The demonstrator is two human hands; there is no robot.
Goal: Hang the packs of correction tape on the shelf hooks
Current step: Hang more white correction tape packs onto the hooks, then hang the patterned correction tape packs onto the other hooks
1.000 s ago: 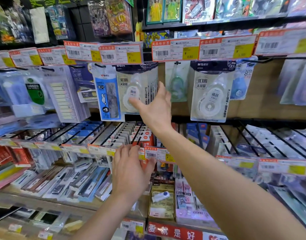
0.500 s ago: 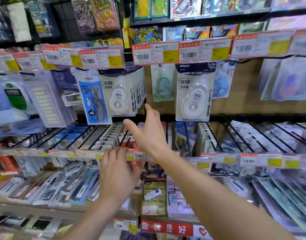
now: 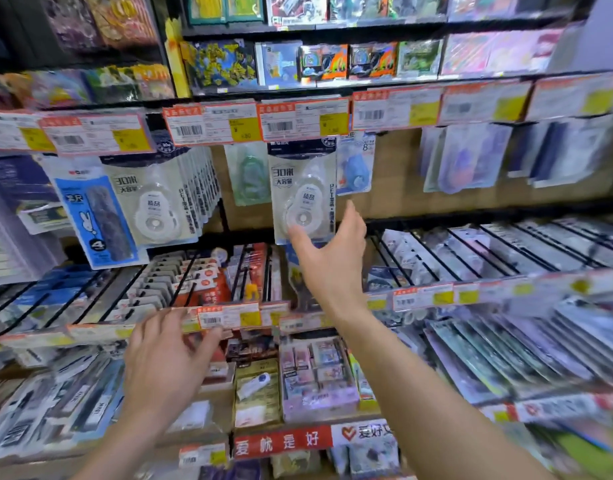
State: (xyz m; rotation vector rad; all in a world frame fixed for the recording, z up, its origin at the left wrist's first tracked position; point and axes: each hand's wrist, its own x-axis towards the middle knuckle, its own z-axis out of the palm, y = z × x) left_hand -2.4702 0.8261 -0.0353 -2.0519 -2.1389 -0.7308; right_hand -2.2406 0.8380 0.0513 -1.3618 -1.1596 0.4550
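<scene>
Correction tape pack (image 3: pixel 303 195) hangs long-axis vertical at 12 o'clock of right grip (image 3: pixel 329 268), which is spread wide, empty, and nearer than left grip (image 3: pixel 166 355), likewise open and empty, at 7 o'clock.

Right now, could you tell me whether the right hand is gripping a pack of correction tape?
No, the right hand is open, its fingers spread below the hanging pack and curled round nothing.
</scene>
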